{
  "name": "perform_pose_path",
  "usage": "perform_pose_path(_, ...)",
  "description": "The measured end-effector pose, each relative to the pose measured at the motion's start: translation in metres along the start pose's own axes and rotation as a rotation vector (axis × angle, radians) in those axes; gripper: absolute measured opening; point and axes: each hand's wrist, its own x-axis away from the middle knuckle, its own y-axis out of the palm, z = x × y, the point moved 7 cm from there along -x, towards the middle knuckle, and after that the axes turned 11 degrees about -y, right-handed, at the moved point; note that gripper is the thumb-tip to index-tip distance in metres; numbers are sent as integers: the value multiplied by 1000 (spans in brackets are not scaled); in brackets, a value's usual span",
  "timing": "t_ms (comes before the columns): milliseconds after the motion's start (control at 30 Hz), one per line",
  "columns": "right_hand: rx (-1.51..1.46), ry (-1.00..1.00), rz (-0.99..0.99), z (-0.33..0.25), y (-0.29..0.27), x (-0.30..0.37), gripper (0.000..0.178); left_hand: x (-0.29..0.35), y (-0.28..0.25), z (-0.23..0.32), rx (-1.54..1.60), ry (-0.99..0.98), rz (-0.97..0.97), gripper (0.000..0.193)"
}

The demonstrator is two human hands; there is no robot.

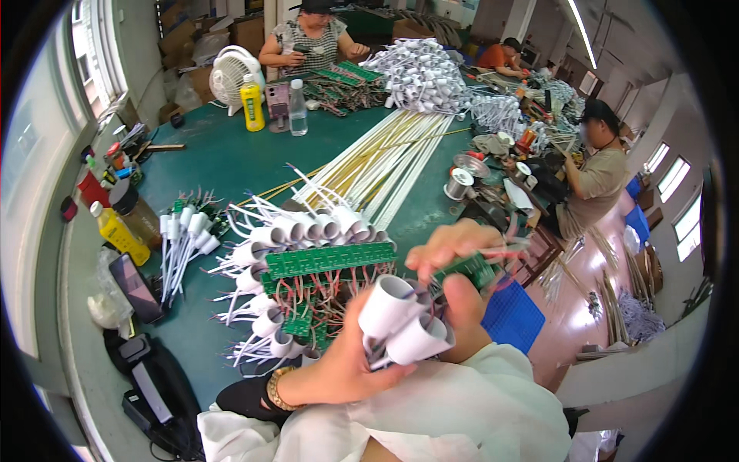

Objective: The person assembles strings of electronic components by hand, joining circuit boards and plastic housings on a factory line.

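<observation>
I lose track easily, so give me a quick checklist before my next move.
1. White tubes held in left hand: ok.
2. Green board held in right hand: ok.
3. Wires firmly joined to that board: cannot tell, blurred.
4. Table free just beyond left hand: not ok; a board stack and more tubes crowd it.
5. Clear bottle upright, away from both hands: ok.

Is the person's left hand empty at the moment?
No, the left hand is curled around a bunch of white tubes.
</observation>
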Motion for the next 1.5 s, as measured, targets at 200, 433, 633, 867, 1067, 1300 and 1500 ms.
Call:
perform_pose_path(200,-34,-55,124,-13,-22,9,41,5,8,0,-396,-118,-164,70)
perform_pose_path(433,-175,787,-11,72,-62,80,60,56,-95,86,-576,-18,567,47)
perform_pose_path(633,-166,829,-138,55,-63,102,20,70,-214,110,-860,-4,1013,39)
perform_pose_path(867,-75,749,-282,57,-58,105,18,84,-336,68,-1350,245,1630,29)
perform_pose_path(1067,153,801,-195,58,-99,115,16,82,-381,-33,-1512,-252,1593,30)
perform_pose_path(1300,299,704,-118,63,-126,98,15,76,-357,9,-1574,-317,1533,30)
perform_pose_path(1500,758,528,-135,85,-148,87,33,52,-222,57,-1001,106,1045,27)
